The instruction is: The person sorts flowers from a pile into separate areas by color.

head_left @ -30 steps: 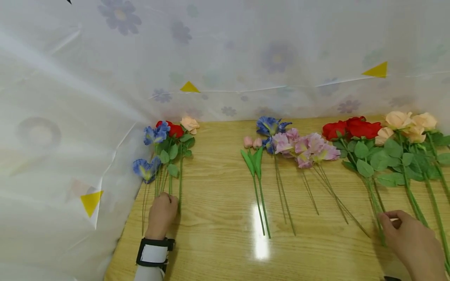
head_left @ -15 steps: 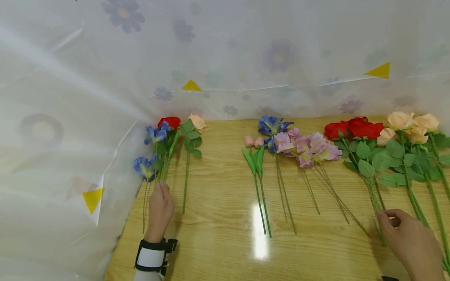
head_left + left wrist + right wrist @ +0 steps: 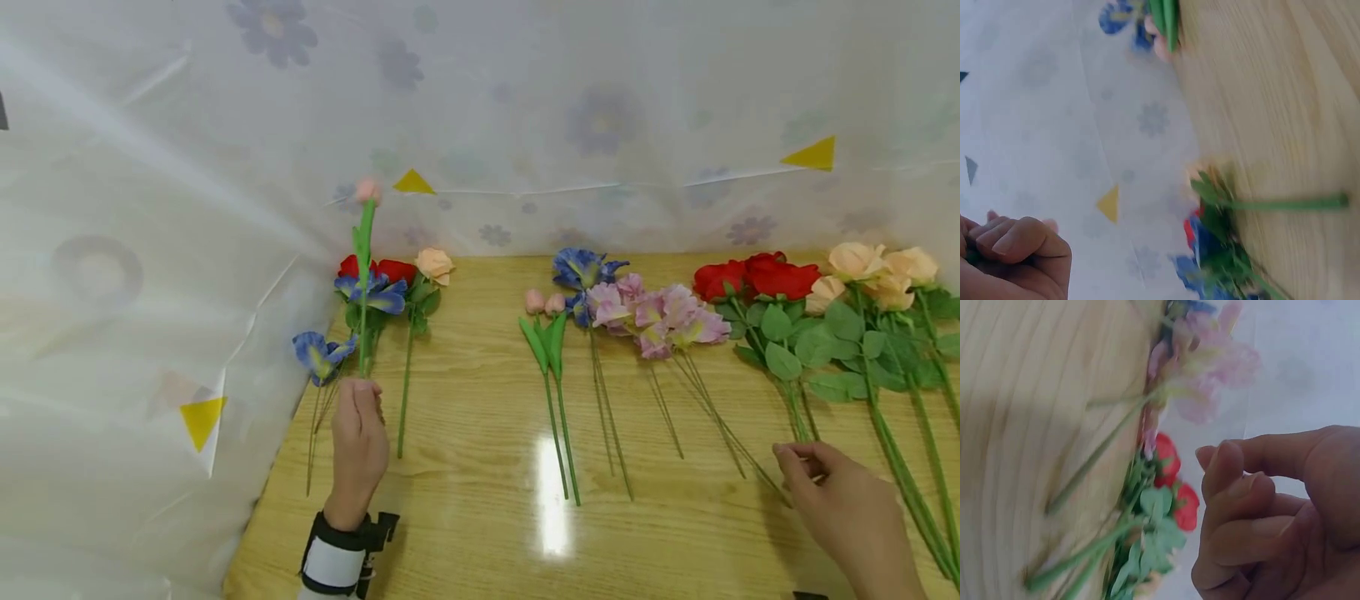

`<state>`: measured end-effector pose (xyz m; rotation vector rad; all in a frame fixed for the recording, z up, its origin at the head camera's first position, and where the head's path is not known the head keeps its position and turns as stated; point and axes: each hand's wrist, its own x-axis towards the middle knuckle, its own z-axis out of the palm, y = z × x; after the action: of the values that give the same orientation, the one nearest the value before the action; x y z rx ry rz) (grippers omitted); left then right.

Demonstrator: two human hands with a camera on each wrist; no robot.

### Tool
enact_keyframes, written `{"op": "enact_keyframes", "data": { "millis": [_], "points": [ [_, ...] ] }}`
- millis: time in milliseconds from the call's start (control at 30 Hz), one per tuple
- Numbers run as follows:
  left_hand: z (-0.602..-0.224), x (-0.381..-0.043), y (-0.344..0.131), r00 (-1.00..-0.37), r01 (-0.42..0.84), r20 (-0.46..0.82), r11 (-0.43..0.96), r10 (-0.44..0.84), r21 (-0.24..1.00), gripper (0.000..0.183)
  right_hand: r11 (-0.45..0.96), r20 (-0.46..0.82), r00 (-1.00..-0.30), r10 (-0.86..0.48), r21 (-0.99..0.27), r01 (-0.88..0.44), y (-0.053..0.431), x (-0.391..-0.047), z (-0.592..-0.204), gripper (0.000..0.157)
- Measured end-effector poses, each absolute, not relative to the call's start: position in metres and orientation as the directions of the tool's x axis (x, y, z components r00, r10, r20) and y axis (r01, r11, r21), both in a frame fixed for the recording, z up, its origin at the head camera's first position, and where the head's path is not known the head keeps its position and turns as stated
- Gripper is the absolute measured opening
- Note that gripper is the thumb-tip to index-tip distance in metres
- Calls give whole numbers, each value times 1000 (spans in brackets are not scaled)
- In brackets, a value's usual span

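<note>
My left hand (image 3: pixel 360 442) grips the green stem of a pink artificial tulip (image 3: pixel 367 192) and holds it upright above the table. Beneath and behind the tulip lie red roses (image 3: pixel 397 272), a blue iris (image 3: pixel 381 295) and a peach rose (image 3: pixel 435 265); another blue iris (image 3: pixel 321 355) is to the left. My right hand (image 3: pixel 855 508) hovers near the stems of the right-hand red roses (image 3: pixel 780 275). In the right wrist view its fingers (image 3: pixel 1241 506) are loosely curled, thumb close to index, with nothing visible between them.
Mid-table lie two pink tulips (image 3: pixel 555 333), blue irises (image 3: pixel 581 268) and lilac-pink flowers (image 3: pixel 652 308). Several peach roses (image 3: pixel 855 258) lie at far right. White flower-printed sheeting (image 3: pixel 495 125) borders the wooden table (image 3: pixel 465 400) behind and at the left.
My left hand has picked a tulip out of the left bunch and raised it, while the peach rose and blue iris there shifted right. My right hand has moved slightly left.
</note>
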<state>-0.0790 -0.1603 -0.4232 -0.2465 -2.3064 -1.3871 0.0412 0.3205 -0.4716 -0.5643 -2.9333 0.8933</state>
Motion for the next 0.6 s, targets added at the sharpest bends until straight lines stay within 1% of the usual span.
{"op": "enact_keyframes", "data": {
  "millis": [67,167,267,333,433,500,600],
  "points": [
    [-423,-76,-148,-899,398,437,380,-18,835,27,770,-46,-950,309,-574,278,311,40,-469,52],
    [-425,-71,-125,-912,409,407,234,57,882,25,762,12,-964,266,-615,202,292,39,-465,44],
    [-431,-63,-100,-912,407,392,147,120,902,25,730,77,-970,229,-673,119,265,34,-463,35],
    [-436,-57,-84,-905,416,397,115,155,902,25,692,113,-977,180,-720,45,242,29,-463,31],
    [-444,-45,-62,-893,425,399,102,208,899,24,595,126,-989,74,-801,-57,207,23,-462,25],
    [-451,-39,-49,-870,453,412,106,271,885,20,530,149,-989,-1,-839,-127,187,20,-461,25],
    [-462,-29,-35,-813,517,432,143,390,844,13,458,252,-963,-94,-848,-267,163,16,-459,24]
  ]
}}
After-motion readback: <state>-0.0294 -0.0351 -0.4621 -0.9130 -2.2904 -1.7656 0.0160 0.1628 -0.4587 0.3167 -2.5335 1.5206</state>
